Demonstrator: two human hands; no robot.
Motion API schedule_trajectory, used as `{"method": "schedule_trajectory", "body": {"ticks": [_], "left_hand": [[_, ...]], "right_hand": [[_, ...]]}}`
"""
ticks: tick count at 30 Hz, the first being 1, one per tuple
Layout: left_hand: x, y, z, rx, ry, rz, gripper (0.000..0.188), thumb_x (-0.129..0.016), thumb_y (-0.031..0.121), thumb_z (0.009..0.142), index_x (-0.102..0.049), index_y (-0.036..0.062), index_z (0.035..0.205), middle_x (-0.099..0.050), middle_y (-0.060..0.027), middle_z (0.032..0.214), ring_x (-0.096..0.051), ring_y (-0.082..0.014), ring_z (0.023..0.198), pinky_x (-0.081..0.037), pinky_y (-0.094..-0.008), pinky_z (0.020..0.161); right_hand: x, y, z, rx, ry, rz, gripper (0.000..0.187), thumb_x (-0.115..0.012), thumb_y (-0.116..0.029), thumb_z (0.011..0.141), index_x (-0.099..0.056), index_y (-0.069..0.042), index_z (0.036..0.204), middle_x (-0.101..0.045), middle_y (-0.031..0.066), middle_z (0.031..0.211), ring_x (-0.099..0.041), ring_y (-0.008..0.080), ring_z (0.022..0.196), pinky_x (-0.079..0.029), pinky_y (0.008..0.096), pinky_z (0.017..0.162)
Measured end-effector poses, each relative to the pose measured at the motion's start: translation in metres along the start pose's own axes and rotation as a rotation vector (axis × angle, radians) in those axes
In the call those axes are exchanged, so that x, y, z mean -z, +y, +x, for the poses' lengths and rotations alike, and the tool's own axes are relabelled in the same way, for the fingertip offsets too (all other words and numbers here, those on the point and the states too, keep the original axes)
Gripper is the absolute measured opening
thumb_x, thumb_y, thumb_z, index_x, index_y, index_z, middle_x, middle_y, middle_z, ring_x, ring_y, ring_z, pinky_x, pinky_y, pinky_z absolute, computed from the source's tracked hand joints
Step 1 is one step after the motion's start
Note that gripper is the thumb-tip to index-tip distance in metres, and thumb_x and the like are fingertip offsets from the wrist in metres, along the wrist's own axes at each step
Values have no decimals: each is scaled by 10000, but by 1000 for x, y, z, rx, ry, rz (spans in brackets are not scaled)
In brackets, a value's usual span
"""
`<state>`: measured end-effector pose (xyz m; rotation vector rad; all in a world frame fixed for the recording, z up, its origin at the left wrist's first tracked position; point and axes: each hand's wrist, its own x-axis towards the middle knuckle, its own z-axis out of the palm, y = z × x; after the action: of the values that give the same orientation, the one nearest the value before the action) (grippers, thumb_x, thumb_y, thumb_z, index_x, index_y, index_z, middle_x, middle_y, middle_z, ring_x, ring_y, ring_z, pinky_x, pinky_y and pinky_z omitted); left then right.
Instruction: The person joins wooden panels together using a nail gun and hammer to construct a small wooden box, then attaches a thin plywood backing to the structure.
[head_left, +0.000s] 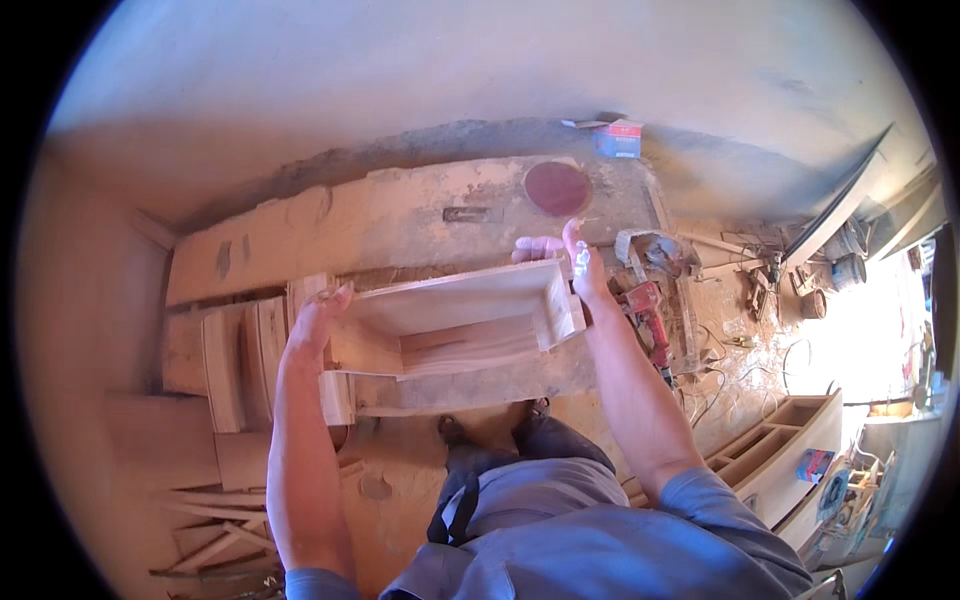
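Both hands hold wooden drawer box [455, 320] above dusty surface [400, 215]. Left hand [318, 318] grips left end, right hand [565, 262] grips right end, fingers closed around edges. Round sanding disc [557, 188] behind.

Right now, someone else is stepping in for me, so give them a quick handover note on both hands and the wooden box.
Left hand: gripping the left end of the open wooden box.
Right hand: gripping the box's right end, fingers over its top edge.
The box is held up above the dusty workbench, open side toward the person.
Around it: a round red sanding disc on the bench, a red power tool to the right, stacked wood pieces to the left.
Done: the box looks assembled.
Left: cannot tell from this view; the box is not set down.
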<state>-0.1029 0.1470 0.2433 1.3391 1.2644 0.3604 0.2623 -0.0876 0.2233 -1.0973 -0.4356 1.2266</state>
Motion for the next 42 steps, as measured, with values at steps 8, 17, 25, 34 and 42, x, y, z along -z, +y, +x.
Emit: {"method": "schedule_trajectory", "body": {"ticks": [8,17,25,34,42], "left_hand": [[-41,23,-55,-16,203,234,789,-710,399,946,-418,-56,1521,-515,-259,1505,-459,-365,1418,-342,-458,1171],[-206,112,-77,-719,395,905,701,-521,548,1006,-472,65,1511,-448,-266,1533,-271,-476,1500,-125,-588,1251],[-215,81,-56,-638,255,834,731,-445,594,1018,-484,49,1503,-527,-270,1457,-353,-446,1464,-204,-569,1238],[-149,82,-115,-1087,386,166,363,-729,47,855,-640,18,1206,-640,-185,1307,-490,-432,1343,-451,-503,1092],[50,-102,-80,-374,1002,176,469,-734,126,862,-634,3,1303,-640,-221,1319,-541,-389,1292,-442,-461,1093]], "right_hand": [[19,10,-17,-45,78,185,873,-365,-718,1020,-683,67,1231,-721,163,1126,-656,257,1086,-522,416,973],[32,26,-26,-38,77,122,735,-449,-614,1044,-694,57,1216,-745,175,1091,-692,272,1023,-541,417,951],[41,31,-17,8,4,94,765,-431,-656,1037,-685,35,1245,-728,172,1144,-668,273,1072,-500,395,1008],[128,86,-7,-33,-72,261,584,-471,-426,1042,-574,42,1375,-655,161,1297,-588,312,1234,-439,441,1109],[104,106,-48,-141,246,13,589,-435,-441,1048,-591,31,1363,-665,163,1294,-608,301,1202,-460,433,1075]]}}
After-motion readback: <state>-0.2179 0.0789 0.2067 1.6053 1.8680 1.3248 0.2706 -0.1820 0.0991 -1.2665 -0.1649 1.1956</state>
